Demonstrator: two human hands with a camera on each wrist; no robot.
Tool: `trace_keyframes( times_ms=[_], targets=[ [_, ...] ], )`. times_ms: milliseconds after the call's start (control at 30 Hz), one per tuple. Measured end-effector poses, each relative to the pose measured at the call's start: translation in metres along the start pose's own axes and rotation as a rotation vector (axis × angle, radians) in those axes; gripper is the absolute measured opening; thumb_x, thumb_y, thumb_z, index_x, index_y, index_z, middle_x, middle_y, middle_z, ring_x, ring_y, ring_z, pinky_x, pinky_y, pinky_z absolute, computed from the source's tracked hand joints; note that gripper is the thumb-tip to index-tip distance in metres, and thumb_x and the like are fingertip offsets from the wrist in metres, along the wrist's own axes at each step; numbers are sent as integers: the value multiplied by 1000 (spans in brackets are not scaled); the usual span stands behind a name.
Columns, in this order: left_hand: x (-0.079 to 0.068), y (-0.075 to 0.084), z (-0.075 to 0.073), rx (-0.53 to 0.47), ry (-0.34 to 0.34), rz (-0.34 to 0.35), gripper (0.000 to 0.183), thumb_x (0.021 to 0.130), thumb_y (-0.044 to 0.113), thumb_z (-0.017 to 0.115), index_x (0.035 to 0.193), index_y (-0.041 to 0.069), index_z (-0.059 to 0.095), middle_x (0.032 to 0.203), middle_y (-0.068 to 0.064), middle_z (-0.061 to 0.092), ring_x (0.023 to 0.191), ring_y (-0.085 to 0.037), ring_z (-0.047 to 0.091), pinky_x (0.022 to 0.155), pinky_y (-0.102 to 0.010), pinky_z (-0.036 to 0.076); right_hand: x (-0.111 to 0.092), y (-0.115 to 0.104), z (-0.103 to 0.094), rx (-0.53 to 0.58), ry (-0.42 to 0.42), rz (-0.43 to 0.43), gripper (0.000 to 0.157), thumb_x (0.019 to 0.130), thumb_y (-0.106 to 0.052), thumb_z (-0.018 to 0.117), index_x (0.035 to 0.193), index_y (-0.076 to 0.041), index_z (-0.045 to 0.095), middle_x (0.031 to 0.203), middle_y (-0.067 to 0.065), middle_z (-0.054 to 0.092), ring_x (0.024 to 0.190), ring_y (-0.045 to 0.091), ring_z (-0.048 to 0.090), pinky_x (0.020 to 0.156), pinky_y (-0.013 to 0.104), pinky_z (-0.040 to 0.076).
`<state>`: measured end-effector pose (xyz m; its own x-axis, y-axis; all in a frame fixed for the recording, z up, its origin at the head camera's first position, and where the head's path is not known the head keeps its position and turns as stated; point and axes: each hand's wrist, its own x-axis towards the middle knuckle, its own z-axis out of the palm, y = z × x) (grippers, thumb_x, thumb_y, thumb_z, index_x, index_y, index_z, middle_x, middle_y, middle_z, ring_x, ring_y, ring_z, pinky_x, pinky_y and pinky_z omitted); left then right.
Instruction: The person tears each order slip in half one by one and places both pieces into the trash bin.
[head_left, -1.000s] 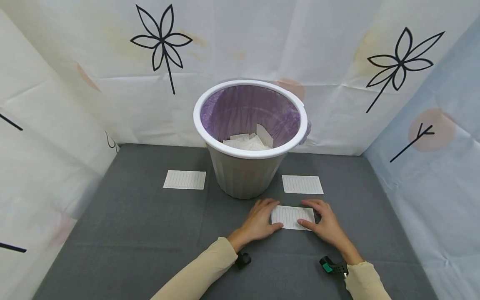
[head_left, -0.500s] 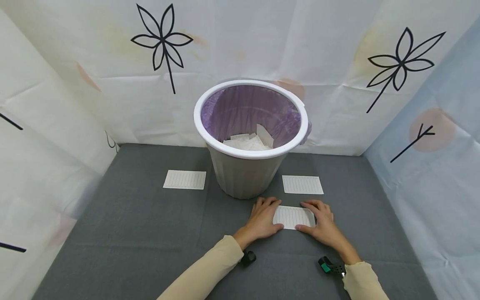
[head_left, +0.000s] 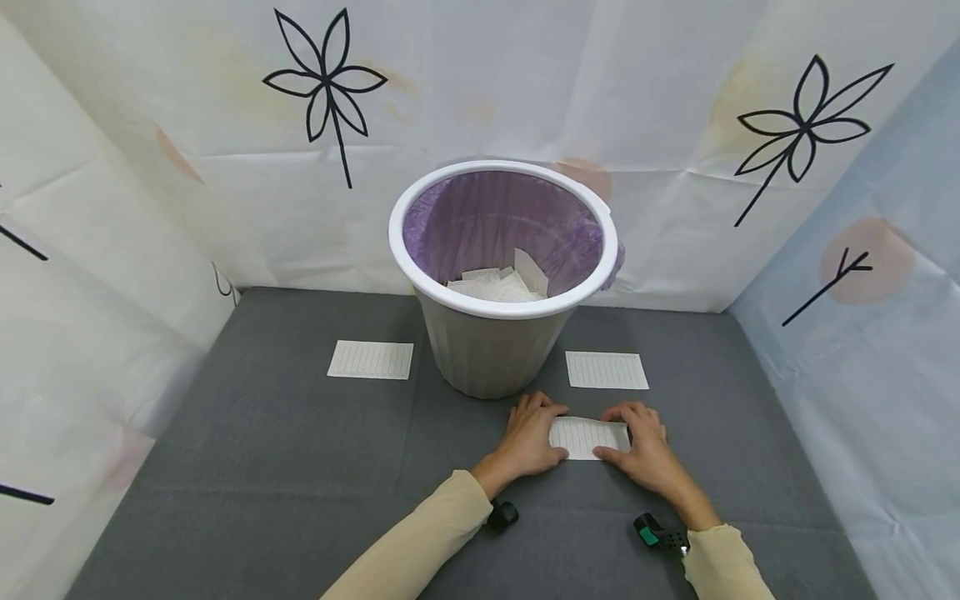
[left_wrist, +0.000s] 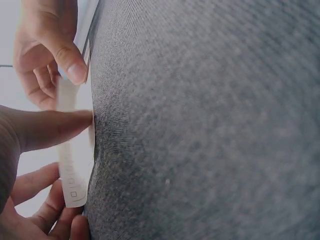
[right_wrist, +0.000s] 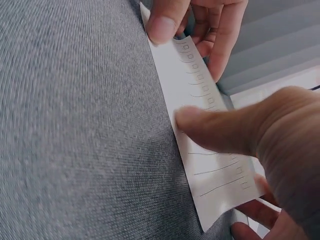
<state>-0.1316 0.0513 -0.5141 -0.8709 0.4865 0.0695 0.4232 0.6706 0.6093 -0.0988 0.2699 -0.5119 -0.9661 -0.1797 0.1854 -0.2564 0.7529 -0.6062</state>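
A white lined slip of paper lies on the grey cloth in front of the bin, between my two hands. My left hand holds its left end, thumb on the near edge and fingers at the far edge. My right hand grips the right end the same way. The far edge of the slip bows up; in the right wrist view the paper shows ruled lines and small boxes, with my right thumb pressing near its long edge. Fingertips of both hands reach behind the far side.
A tall bin with a white rim and purple liner stands just behind the hands, with paper pieces inside. Flat lined slips lie left and right of it. Fabric walls with leaf drawings enclose the table.
My left hand has shifted slightly right and forward along the slip. The right fingers have closed in around its end, and the slip's far edge, flat before, now bows up.
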Motion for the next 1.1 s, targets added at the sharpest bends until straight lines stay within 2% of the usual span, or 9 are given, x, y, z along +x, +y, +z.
trace_keyframes(
  times_ms=[133, 200, 300, 400, 533, 700, 933, 1100],
  targets=[
    [0, -1, -1, -104, 40, -3, 38, 79, 9, 84, 115, 9, 74, 104, -3, 56, 94, -17, 54, 85, -33, 44, 0, -4, 1, -3, 42, -17, 30, 76, 2, 85, 100, -2, 67, 100, 14, 65, 98, 36, 56, 83, 53, 37],
    [-1, -2, -1, -148, 53, -7, 28, 82, 7, 80, 110, 10, 76, 100, -2, 56, 89, -14, 55, 81, -30, 45, -1, -5, 1, 19, 59, -12, 24, 79, 5, 82, 96, -4, 68, 95, 9, 67, 88, 26, 58, 77, 44, 42],
    [-2, -4, -1, -196, 71, -12, 16, 88, 9, 76, 104, 10, 76, 96, 0, 60, 89, -13, 58, 81, -29, 47, -1, -8, 0, 70, 64, 0, 18, 83, 4, 78, 93, -7, 68, 90, 4, 68, 73, 13, 53, 64, 33, 43],
    [-3, -6, -3, -247, 97, -18, 9, 93, 14, 73, 101, 11, 77, 96, 1, 67, 95, -15, 63, 86, -32, 48, -1, -10, -1, 121, 49, 26, 13, 87, 0, 77, 93, -9, 70, 88, 2, 68, 65, 8, 47, 58, 28, 40],
    [-6, -5, -12, -350, 136, -20, 9, 96, 17, 71, 99, 11, 77, 97, 3, 73, 96, -13, 65, 88, -31, 50, 0, -17, -3, 190, 40, 39, 8, 90, -3, 76, 95, -8, 71, 88, 1, 68, 68, 7, 52, 60, 27, 44],
    [-10, -1, -31, -446, 158, -8, 10, 96, 18, 72, 99, 11, 78, 95, 2, 75, 86, -9, 64, 77, -27, 51, 3, -31, -8, 291, 55, 4, 8, 90, -1, 74, 98, -3, 71, 91, 3, 69, 78, 7, 59, 66, 27, 49],
    [-15, 2, -55, -480, 161, 11, 16, 96, 23, 73, 102, 9, 79, 97, 2, 76, 90, -11, 66, 80, -29, 51, 7, -54, -13, 416, 39, -34, 11, 92, 1, 72, 102, 0, 71, 94, 11, 68, 73, 12, 60, 60, 27, 49],
    [-19, 2, -67, -484, 173, 36, 16, 95, 23, 74, 101, 9, 80, 96, 2, 76, 91, -12, 67, 81, -29, 52, 12, -63, -13, 456, 21, -55, 10, 93, 1, 70, 103, 1, 70, 96, 15, 68, 76, 13, 62, 64, 27, 51]
  ],
)
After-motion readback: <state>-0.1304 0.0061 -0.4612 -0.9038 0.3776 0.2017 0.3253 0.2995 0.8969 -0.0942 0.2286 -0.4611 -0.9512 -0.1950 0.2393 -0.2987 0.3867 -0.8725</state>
